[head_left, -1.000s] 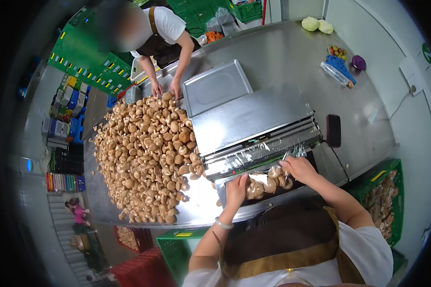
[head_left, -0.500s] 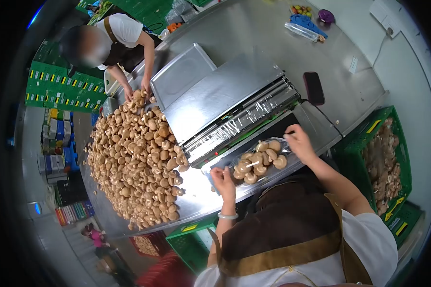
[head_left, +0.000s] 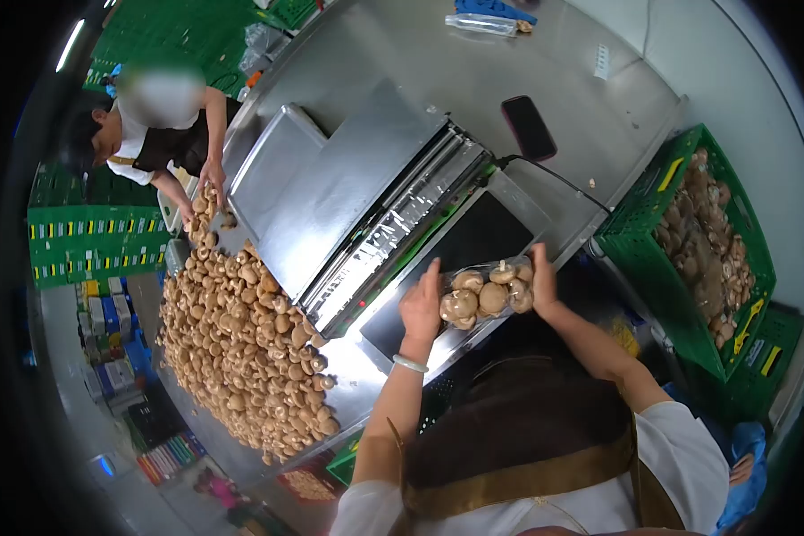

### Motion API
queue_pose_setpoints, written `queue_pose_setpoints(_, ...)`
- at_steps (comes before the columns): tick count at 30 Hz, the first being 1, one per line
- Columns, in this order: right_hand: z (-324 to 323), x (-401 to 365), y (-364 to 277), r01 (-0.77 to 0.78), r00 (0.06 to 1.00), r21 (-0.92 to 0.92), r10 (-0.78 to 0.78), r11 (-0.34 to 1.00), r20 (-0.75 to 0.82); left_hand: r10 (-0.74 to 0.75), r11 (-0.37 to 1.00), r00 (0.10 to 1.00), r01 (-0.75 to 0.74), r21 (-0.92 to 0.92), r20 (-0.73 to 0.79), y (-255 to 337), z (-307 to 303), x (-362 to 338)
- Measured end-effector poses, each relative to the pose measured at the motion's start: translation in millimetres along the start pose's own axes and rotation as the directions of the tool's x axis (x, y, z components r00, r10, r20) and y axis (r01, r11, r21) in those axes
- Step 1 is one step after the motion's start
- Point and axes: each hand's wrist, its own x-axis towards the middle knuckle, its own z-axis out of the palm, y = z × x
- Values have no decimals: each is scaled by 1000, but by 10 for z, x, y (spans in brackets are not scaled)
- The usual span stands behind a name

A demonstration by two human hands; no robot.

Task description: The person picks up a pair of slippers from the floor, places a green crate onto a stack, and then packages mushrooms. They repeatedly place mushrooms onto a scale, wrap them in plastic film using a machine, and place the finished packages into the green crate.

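Observation:
A film-wrapped pack of brown mushrooms (head_left: 489, 297) is held between my two hands, over the front edge of the metal table. At its left end is my left hand (head_left: 422, 305), fingers against the pack's side. My right hand (head_left: 543, 279) grips the opposite end. Just beyond the pack lies the dark plate (head_left: 478, 234) of a film-wrapping machine (head_left: 357, 201), with a roll of clear film (head_left: 391, 237) behind it. To the left spreads a large heap of loose mushrooms (head_left: 241, 357) on the metal table (head_left: 353, 380).
Across the table, a co-worker (head_left: 156, 134) handles mushrooms at the heap's far end. A phone (head_left: 528, 128) and a black cable (head_left: 563, 174) lie past the machine. On the right stands a green crate (head_left: 630, 259) full of mushrooms; a blue sleeve (head_left: 743, 473) shows below it.
My hands have closed in on the ends of the pack and lifted it; the film now sits tight around the mushrooms. The view has turned, and a blue sleeve has appeared at lower right.

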Motion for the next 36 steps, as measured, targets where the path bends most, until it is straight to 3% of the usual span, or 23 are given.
queue_pose_setpoints(1,70,-103,-16,-17,998,236,1,972,65,-130,941,991,126,-315,9,64,43,41)
queue_pose_setpoints(2,18,-267,-199,193,969,286,-228,939,94,-244,770,968,234,-594,66,151,103,45)
queue_pose_setpoints(4,-305,-548,-754,756,618,194,-779,626,103,-257,194,937,290,-937,237,487,65,99)
queue_pose_setpoints(5,-452,-685,-750,281,828,363,-416,888,377,-259,30,907,351,-936,332,706,-22,95)
queue_pose_setpoints(6,-600,-826,-695,-286,752,355,-21,890,659,-211,-36,900,384,-923,382,913,-269,110)
queue_pose_setpoints(9,-1021,-1188,-1674,-350,503,289,-81,891,861,-65,-170,923,363,-916,378,1373,-705,62)
queue_pose_setpoints(11,-1148,-1139,-1659,-84,524,175,-106,981,845,144,-265,971,224,-938,191,1540,-806,33)
queue_pose_setpoints(13,-1398,-1013,-1618,165,563,4,-98,986,821,390,-304,919,67,-950,-60,1883,-905,383)
queue_pose_setpoints(16,-1781,-679,-1691,455,602,-290,-50,842,797,399,-147,745,628,-764,535,2582,-1379,868)
queue_pose_setpoints(17,-2253,-639,-2311,688,639,-617,85,382,765,358,-76,620,764,-640,698,2823,-1570,1011)
queue_pose_setpoints(18,-2557,-581,-2144,492,807,-483,-172,724,565,296,-10,477,868,-497,828,3053,-1722,1158)
queue_pose_setpoints(19,-2995,-688,-2438,390,835,-165,-273,906,478,333,32,427,886,-463,841,3188,-1692,1183)
queue_pose_setpoints(20,-3183,-803,-2557,514,782,-13,-462,858,419,398,69,399,885,-461,826,3209,-1553,1173)
queue_pose_setpoints(22,-3361,-1086,-2913,564,593,95,-482,820,645,533,126,373,853,-507,759,3178,-1105,1100)
queue_pose_setpoints(25,-3434,-982,-2605,502,724,24,-435,865,535,585,191,374,799,-570,720,3170,-307,1014)
queue_pose_setpoints(26,-3718,-810,-2571,277,747,41,-242,960,620,572,204,388,786,-584,723,3207,-113,1010)
queue_pose_setpoints(27,-3846,-668,-2177,283,825,288,-385,915,413,543,222,400,779,-586,738,3245,33,1040)
queue_pose_setpoints(28,-4100,-484,-1790,443,861,193,-476,875,181,501,233,411,784,-576,762,3320,86,1118)
queue_pose_setpoints(30,-4701,-311,-1148,183,946,344,-69,921,-317,365,274,414,808,-521,834,3534,-63,1334)
queue_pose_setpoints(31,-4991,-186,-825,175,875,705,220,687,-431,330,233,442,818,-526,834,3517,-11,1388)
queue_pose_setpoints(32,-5285,-54,-615,265,736,725,352,635,-578,294,194,467,825,-530,834,3449,68,1410)
queue_pose_setpoints(33,-5617,164,33,224,557,358,182,906,-810,257,154,491,830,-536,833,3404,135,1423)
queue_pose_setpoints(36,-6043,436,624,124,501,384,276,915,-820,188,71,486,860,-505,854,3381,274,1453)
